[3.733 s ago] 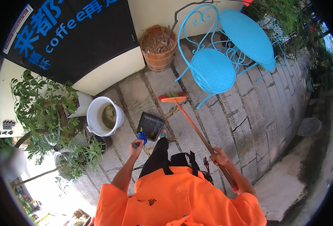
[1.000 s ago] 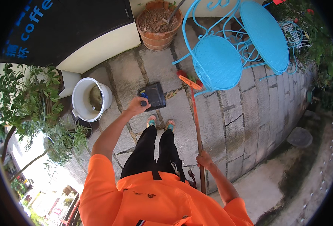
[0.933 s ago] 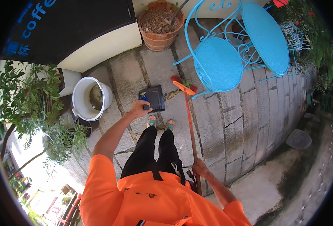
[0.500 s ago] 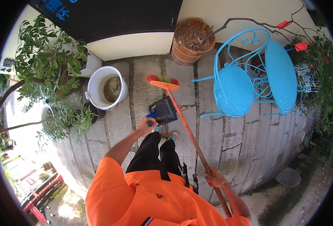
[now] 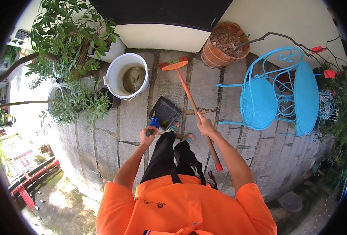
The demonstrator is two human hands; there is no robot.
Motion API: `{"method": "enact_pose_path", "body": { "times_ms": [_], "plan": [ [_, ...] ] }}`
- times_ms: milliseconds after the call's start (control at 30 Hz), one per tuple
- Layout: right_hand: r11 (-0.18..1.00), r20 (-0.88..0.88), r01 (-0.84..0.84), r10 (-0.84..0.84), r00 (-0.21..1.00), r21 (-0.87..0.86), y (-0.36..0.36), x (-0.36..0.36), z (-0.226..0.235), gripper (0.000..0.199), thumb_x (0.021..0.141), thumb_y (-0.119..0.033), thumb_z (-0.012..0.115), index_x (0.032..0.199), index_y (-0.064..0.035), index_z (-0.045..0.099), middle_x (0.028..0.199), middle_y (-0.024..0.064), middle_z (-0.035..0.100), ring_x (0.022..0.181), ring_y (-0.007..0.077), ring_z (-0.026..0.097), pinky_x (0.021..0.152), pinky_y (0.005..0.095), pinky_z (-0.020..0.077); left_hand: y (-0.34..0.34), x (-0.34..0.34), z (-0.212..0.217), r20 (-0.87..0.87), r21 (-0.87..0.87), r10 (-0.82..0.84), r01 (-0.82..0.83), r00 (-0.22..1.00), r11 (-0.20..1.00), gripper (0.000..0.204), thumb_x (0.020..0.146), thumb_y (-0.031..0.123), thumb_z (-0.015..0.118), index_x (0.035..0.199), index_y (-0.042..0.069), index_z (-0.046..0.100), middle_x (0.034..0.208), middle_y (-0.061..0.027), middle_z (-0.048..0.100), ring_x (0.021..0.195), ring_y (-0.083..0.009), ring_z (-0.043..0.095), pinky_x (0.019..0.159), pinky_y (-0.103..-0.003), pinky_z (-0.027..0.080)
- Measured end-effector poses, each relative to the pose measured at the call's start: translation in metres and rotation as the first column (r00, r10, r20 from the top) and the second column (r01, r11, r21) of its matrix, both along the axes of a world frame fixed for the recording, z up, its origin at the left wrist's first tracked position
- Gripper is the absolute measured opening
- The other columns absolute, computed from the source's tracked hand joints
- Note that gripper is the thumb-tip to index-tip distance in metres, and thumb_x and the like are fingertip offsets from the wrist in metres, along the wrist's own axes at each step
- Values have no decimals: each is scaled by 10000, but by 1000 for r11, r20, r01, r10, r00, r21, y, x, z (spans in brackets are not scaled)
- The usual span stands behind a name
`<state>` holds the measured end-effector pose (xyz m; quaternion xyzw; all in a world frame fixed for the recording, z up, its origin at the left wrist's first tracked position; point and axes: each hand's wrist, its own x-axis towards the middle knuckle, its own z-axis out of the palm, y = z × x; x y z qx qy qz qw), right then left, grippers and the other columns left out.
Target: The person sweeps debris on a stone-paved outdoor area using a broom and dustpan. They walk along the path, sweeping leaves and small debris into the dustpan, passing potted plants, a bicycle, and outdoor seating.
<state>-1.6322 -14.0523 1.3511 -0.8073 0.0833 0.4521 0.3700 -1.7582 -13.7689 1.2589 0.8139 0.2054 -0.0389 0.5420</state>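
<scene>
My left hand (image 5: 148, 136) is closed round the handle of a black dustpan (image 5: 168, 111) with a blue joint. The pan lies low over the paving just ahead of my feet, with a few small yellowish leaves in it. My right hand (image 5: 205, 125) grips the wooden shaft of a broom (image 5: 190, 95) partway along. The broom's orange head with red and green bristles points away from me, near the base of the wall. Its red-capped shaft end sticks out behind my right hand.
A white bucket (image 5: 110, 83) with murky contents stands far left, beside leafy potted plants (image 5: 79, 43). A wooden planter (image 5: 211, 55) with a bare branch is by the wall. Right of it are a blue metal chair (image 5: 258, 102) and a blue round table (image 5: 306, 98).
My right hand has moved forward and is now farther up the broom's shaft. The broom head has gone farther out toward the wall. The view has shifted left.
</scene>
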Motion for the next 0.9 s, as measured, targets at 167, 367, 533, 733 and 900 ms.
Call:
{"method": "enact_pose_path", "body": {
  "times_ms": [167, 367, 533, 733, 900],
  "plan": [
    [986, -213, 95, -64, 975, 139, -65, -129, 73, 650, 814, -46, 467, 1408, -109, 210, 565, 67, 480, 382, 144, 460, 371, 301, 394, 17, 12, -27, -113, 23, 42, -40, 993, 999, 170, 713, 201, 698, 726, 39, 649, 618, -103, 616, 580, -199, 601, 585, -319, 467],
    [862, -524, 501, -391, 756, 79, -107, -175, 208, 659, 792, 9, 532, 1388, -92, 269, 503, 10, 411, 343, 98, 369, 319, 257, 271, 23, 10, -22, -176, 100, 7, 11, 984, 995, 192, 706, 249, 687, 731, 63, 651, 658, -118, 615, 621, -265, 606, 610, -349, 464],
    [801, -356, 586, -515, 779, 124, -118, -200, 192, 670, 769, 5, 537, 1381, -98, 286, 517, 21, 453, 351, 107, 396, 330, 259, 312, 22, -4, -19, -133, 79, -23, 34, 991, 996, 210, 716, 247, 684, 719, 43, 636, 625, -117, 601, 586, -237, 593, 587, -346, 453],
    [690, -291, 707, -653, 700, 152, -142, -219, 162, 728, 770, 2, 536, 1407, -135, 211, 531, 21, 442, 386, 114, 405, 352, 283, 331, 40, -42, -32, 4, -61, -97, 97, 995, 993, 112, 736, 141, 673, 718, 33, 649, 617, -72, 626, 566, -107, 565, 547, -282, 449],
    [709, -209, 681, -648, 732, 186, -171, -260, 116, 792, 726, 4, 546, 1419, -125, 184, 559, 36, 486, 400, 111, 445, 351, 270, 343, 43, -87, 7, -43, -248, -27, 15, 999, 969, 112, 756, 109, 665, 751, 8, 618, 604, -35, 565, 516, -103, 532, 477, -243, 434]
  ]
}}
